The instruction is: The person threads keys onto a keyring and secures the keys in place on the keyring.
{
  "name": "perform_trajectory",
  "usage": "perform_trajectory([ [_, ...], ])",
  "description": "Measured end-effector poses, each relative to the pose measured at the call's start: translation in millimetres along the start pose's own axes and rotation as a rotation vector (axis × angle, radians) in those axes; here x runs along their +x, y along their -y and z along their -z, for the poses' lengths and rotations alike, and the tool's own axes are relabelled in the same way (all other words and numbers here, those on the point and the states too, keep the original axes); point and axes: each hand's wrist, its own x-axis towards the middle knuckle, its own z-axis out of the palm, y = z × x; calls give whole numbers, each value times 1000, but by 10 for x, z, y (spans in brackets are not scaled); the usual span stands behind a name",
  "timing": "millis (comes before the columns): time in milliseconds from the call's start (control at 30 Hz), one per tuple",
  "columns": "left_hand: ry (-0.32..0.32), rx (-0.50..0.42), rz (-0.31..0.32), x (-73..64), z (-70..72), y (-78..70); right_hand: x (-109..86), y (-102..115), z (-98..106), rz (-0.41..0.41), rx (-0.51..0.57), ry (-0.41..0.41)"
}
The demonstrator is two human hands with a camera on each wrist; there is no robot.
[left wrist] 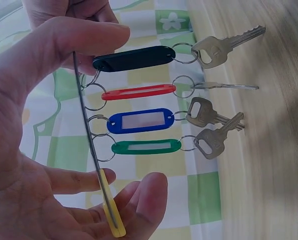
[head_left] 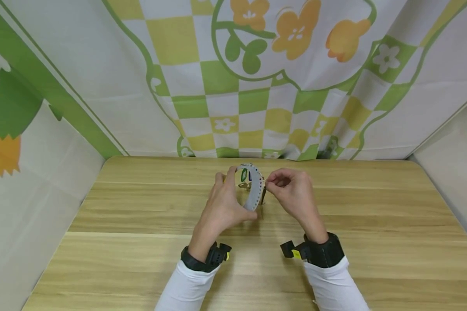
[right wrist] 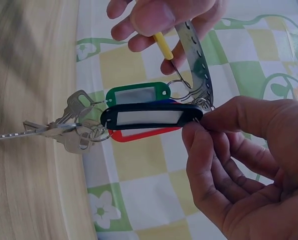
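Observation:
My left hand (head_left: 222,209) grips a curved, thin metal strip (head_left: 255,190) with a row of small holes along its edge. A yellow piece (left wrist: 112,207) covers one end of the strip. Black (left wrist: 134,59), red (left wrist: 154,91), blue (left wrist: 119,123) and green (left wrist: 146,151) key tags hang from it on wire rings, each with a metal key (left wrist: 215,51) at its lower end. With thumb and fingers, my right hand (head_left: 295,196) pinches the black tag's upper end at its small ring, close against the strip. Tags and keys overlap in the right wrist view.
A wood-grain table (head_left: 373,242) lies under both hands. Behind it hangs a green, yellow and white patterned curtain (head_left: 219,86), with pale side panels (head_left: 459,160) to left and right. Black wrist mounts (head_left: 323,250) stick inward from the white sleeves.

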Motion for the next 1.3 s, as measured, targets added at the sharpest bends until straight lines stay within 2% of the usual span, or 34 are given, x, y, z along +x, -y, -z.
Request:
perform_trajectory([
  [433, -11, 16, -2, 6, -9, 6, -5, 24, -21, -32, -12, -14],
  [900, -22, 33, 5, 0, -37, 0, -14, 48, -48, -50, 12, 7],
  [1300, -18, 19, 6, 0, -43, -6, -17, 35, -85, 8, -55, -35],
])
